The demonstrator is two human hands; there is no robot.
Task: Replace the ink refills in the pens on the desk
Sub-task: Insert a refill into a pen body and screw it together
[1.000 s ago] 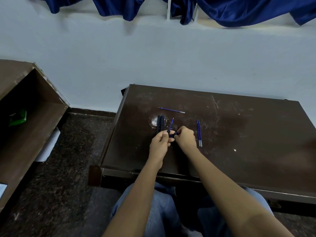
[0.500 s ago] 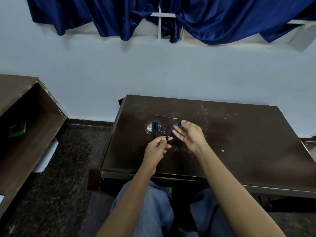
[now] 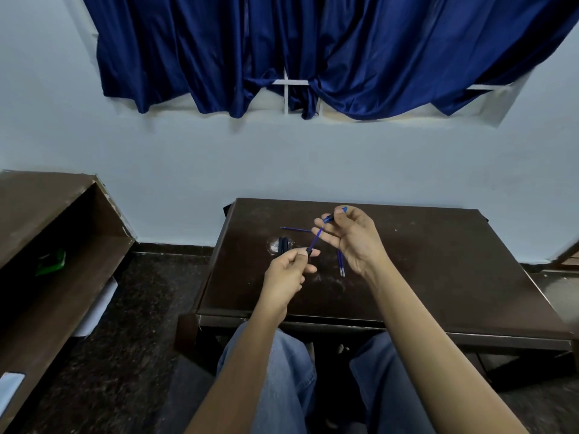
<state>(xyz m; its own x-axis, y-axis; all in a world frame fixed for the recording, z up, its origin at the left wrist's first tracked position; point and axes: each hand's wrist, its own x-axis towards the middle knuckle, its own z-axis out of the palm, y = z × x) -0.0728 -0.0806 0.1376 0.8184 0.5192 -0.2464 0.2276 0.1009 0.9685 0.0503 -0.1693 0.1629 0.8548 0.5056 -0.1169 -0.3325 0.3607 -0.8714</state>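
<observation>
Above the dark brown desk (image 3: 438,277), my left hand (image 3: 289,270) pinches a small dark pen part (image 3: 309,252) at the lower end of a thin blue refill (image 3: 316,239). My right hand (image 3: 352,238) is raised higher and pinches the refill's upper end, where a dark piece (image 3: 329,218) sits. A blue bit (image 3: 344,209) shows at its fingertips. The refill slants between the two hands. On the desk lie dark pens (image 3: 283,244), one loose refill (image 3: 293,228) behind them, and two refills (image 3: 341,266) partly hidden by my right hand.
A brown wooden shelf unit (image 3: 62,233) stands on the left with a green item (image 3: 50,261) inside. A pale wall and a blue curtain (image 3: 313,51) rise behind the desk. My knees in jeans are under the desk's front edge.
My hands have drawn apart: the right hand rose up and away from the left, so the blue refill now stretches between them. The view tilted upward.
</observation>
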